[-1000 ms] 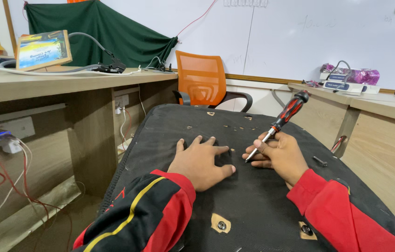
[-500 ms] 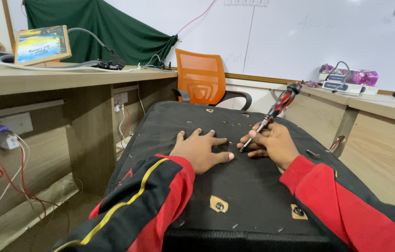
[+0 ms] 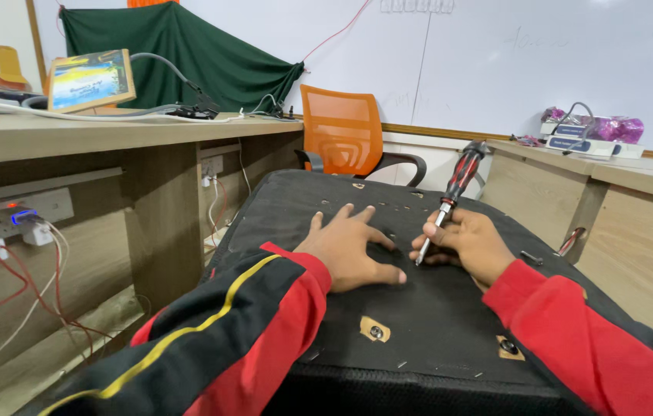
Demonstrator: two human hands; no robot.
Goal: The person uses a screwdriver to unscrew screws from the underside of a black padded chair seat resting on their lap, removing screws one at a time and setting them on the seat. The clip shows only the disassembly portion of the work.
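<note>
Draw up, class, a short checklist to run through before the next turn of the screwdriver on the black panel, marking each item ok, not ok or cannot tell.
1. Left hand flat on the black panel, steadying it: ok.
2. Right hand holds the screwdriver low on its shaft: ok.
3. Screwdriver tip down at the panel, between the two hands: ok.
4. Tip seated in a screw head: cannot tell, too small to see.
5. Screwdriver upright: not ok, its handle tilts away to the right.
6. Left fingers apart from the tip: ok; the thumb is closest.
</note>
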